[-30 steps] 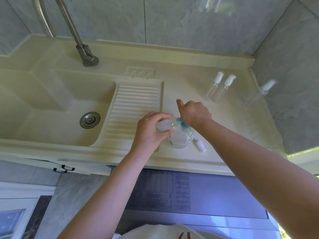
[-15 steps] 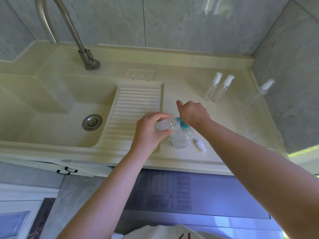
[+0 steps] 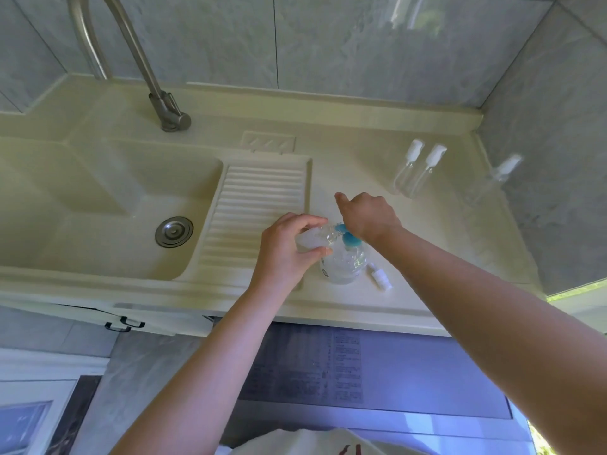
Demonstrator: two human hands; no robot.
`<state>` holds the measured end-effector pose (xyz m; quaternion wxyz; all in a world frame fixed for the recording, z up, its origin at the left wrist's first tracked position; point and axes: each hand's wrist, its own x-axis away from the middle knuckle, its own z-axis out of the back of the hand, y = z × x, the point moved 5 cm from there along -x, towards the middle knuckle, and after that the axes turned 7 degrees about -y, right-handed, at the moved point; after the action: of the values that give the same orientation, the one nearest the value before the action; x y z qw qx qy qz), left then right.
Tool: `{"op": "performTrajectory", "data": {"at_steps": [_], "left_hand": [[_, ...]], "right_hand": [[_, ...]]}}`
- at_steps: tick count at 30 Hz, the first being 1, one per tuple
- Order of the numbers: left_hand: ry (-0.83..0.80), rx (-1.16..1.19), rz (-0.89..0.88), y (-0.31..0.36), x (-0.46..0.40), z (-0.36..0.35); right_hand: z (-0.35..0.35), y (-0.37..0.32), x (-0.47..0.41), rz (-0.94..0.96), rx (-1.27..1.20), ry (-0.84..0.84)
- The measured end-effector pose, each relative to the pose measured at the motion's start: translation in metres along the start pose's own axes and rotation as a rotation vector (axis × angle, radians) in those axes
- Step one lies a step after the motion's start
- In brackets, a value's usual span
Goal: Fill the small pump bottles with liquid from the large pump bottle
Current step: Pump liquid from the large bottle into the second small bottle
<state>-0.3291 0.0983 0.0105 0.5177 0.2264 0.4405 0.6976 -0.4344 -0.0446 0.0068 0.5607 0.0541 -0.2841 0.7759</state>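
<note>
**Blue pump head under my right hand, small bottle tipped to its spout**

Blue plastic marks the spot that matters: the pump head of the large pump bottle (image 3: 343, 264), standing upright just below the middle of the frame on the cream countertop (image 3: 361, 300). My right hand (image 3: 369, 216) sits on top of that pump, fingers curled over it with the thumb sticking out toward upper left; I judge it is pressing, not lifting. My left hand (image 3: 289, 247) is wrapped around a small clear bottle (image 3: 312, 238), held nearly on its side, long axis running left to right, open mouth against the blue spout. The spout lies just right of the left hand, so the fill depends on keeping mouth and spout together while the right hand pumps. The liquid level in the small bottle is too hard to read.

Just right of the large bottle's base lies a loose white pump cap (image 3: 381, 277), probably the small bottle's.

Farther up, a ribbed drainboard (image 3: 259, 205) runs beside the sink basin (image 3: 98, 208) with its steel drain (image 3: 174, 231). At upper right stand two capped small pump bottles (image 3: 417, 172), touching or nearly so, and a third bottle (image 3: 492, 182) near the grey tiled wall (image 3: 361, 44). The steel faucet (image 3: 144, 70) rises at upper left.
</note>
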Motion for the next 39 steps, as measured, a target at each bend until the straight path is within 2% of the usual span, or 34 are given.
{"op": "performTrajectory", "data": {"at_steps": [5,12,21,28,39], "left_hand": [[-0.007,0.020,0.007,-0.0034,-0.0001,-0.0017],[-0.011,0.011,0.010,-0.0027,0.0002,0.0013],[-0.009,0.013,0.020,-0.0054,0.0009,-0.0006],[-0.010,0.016,0.020,-0.0039,0.0010,0.0012],[-0.010,0.010,0.033,-0.0052,0.0035,0.0001]], "right_hand": [[-0.0035,-0.0009,0.0011,-0.011,0.007,0.049],[0.0027,-0.0039,0.0021,0.022,0.079,-0.017],[-0.0026,-0.0023,0.0008,0.000,0.044,0.080],[0.0034,-0.0016,0.0023,-0.008,0.020,0.026],[-0.0016,-0.0007,0.0028,-0.027,-0.019,0.049]]}}
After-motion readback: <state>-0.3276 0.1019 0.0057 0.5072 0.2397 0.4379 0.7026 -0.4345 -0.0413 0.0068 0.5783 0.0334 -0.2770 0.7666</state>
